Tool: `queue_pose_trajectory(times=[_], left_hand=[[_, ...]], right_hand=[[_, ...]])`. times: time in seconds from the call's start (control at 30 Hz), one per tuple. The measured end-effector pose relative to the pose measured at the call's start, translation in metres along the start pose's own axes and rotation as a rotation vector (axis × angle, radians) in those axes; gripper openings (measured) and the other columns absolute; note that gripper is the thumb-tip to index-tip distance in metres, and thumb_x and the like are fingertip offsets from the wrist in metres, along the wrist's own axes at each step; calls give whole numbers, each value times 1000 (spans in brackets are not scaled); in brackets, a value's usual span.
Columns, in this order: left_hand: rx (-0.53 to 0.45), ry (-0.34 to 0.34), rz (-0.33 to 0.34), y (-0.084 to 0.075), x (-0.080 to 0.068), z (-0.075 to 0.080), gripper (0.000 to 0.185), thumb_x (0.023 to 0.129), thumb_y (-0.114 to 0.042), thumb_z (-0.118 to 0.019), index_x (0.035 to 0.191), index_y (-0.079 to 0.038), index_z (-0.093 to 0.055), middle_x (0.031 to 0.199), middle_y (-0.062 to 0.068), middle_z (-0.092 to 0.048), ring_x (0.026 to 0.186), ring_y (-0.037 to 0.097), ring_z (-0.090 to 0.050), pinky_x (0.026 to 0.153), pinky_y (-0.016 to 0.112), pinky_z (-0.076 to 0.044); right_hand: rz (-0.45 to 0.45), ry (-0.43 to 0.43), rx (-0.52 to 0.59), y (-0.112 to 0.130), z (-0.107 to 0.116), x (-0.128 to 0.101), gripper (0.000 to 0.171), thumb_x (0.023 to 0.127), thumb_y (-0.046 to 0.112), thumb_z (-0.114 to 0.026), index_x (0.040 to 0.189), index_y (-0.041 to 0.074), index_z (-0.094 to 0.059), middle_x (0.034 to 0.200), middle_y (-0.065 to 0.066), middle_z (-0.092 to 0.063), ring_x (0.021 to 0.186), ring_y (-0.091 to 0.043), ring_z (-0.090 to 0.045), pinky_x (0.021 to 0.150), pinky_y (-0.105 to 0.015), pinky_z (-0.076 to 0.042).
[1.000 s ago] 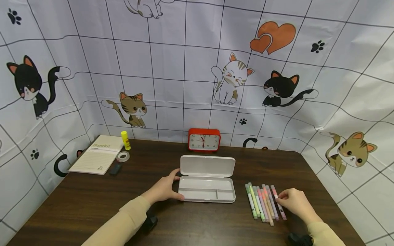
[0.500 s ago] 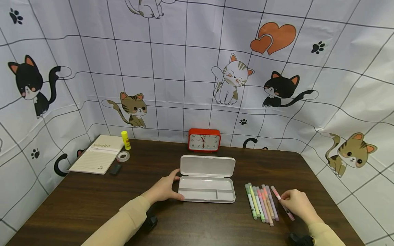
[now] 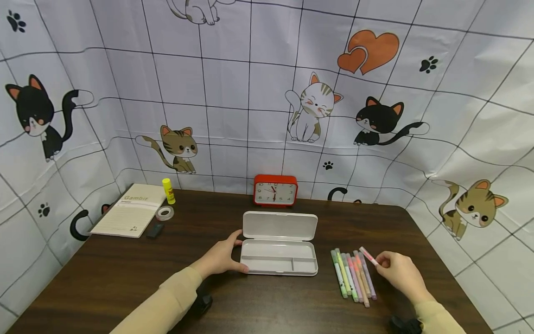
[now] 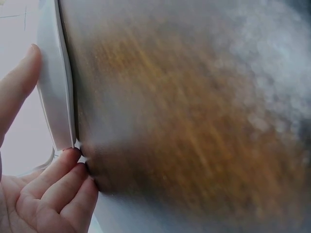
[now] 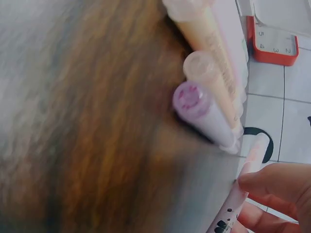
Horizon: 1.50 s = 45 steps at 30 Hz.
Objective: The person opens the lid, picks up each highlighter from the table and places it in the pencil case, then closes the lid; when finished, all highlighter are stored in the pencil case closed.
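Observation:
A white pencil case (image 3: pixel 278 264) lies open on the dark wooden table (image 3: pixel 125 273), lid tipped back. My left hand (image 3: pixel 220 257) holds the case's left end, thumb along the far side; the left wrist view shows the fingers (image 4: pixel 63 177) against the case's white edge (image 4: pixel 53 87). Right of the case lies a row of several pastel markers (image 3: pixel 352 273). My right hand (image 3: pixel 398 271) pinches a pink marker (image 3: pixel 369 256), lifted off the row and angled up-left. In the right wrist view the pink marker (image 5: pixel 243 189) sits between fingertips, beside the purple marker (image 5: pixel 204 114).
A red alarm clock (image 3: pixel 276 190) stands at the back centre. A notepad (image 3: pixel 131 215), tape roll (image 3: pixel 164 213), yellow glue stick (image 3: pixel 168 190) and small dark object (image 3: pixel 155 230) lie at the back left. A cat-print cloth (image 3: pixel 250 93) walls the table on three sides.
My right hand has picked the pink marker out of the row's right end and raised it, tip pointing toward the case. The left hand has stayed on the case.

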<state>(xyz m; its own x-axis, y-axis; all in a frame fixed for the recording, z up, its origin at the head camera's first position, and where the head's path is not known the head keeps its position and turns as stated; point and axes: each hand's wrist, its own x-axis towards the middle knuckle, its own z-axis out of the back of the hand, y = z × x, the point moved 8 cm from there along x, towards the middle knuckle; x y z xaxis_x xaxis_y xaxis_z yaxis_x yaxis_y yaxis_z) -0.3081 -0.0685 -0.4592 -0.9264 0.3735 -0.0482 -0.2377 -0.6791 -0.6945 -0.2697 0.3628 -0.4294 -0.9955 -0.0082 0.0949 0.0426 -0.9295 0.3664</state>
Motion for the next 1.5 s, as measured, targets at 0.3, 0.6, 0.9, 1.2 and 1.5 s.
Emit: queue_pose_trajectory(times=[0.3,0.6,0.9,1.2,1.5], left_hand=[[-5,-3,1,0,-1,2,110,65,-33,-88,147,2,-24,133,19,-54,124,37,-49,102,52,-38],[-18,0,15,5,-3,-1,110,64,-34,-88,147,2,-24,133,19,-55,124,36,-49,101,53,-38],[-19,1,8,6,-3,-2,109,64,-34,-88,146,2,-25,132,20,-55,124,37,-49,101,54,-37],[-26,11,-4,-1,-2,-3,108,66,-32,-87,146,3,-24,133,20,-54,125,37,-47,102,54,-36],[-22,6,-4,-1,-3,1,108,66,-32,-87,146,2,-24,133,21,-54,126,38,-47,103,54,-36]], right_hand=[[81,-33,-16,29,6,7,6,81,10,-69,87,9,-69,72,3,-56,61,-13,-45,51,-29,-36],[155,-26,0,67,1,14,8,83,11,-70,90,11,-70,76,3,-56,65,-12,-47,55,-29,-39],[208,-14,4,99,-11,23,5,84,14,-71,89,15,-71,76,5,-56,64,-11,-45,56,-29,-38],[283,-24,-4,121,-20,29,5,82,15,-74,86,15,-72,73,9,-53,65,-8,-45,57,-26,-39],[311,-15,14,143,-31,37,5,81,13,-74,84,17,-72,72,9,-53,65,-7,-45,58,-26,-39]])
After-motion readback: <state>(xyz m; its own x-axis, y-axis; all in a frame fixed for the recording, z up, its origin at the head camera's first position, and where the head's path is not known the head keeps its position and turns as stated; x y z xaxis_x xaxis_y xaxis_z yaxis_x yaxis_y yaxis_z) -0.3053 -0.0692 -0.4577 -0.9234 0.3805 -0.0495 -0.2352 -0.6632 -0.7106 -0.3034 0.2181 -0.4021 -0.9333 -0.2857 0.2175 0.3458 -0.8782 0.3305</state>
